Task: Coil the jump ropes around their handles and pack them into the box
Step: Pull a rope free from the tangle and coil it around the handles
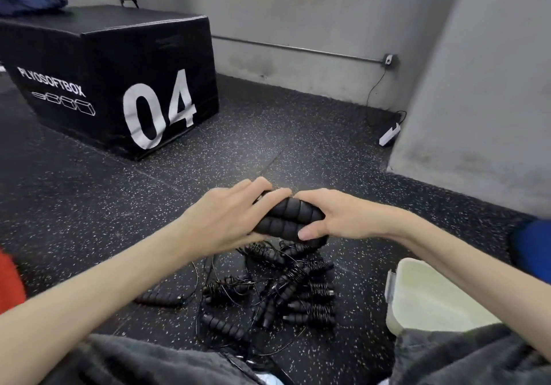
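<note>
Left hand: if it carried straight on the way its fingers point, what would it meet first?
The left hand points rightward across the paired handles; it would probably meet the right hand gripping their other end.

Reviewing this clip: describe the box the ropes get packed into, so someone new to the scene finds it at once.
Start from the big black plyo box marked 04 at upper left, then cross the speckled floor to the lower right, past the pile of jump ropes. There sits the pale box, partly hidden under the right forearm. It is the only light-coloured, open-topped container in view.
</note>
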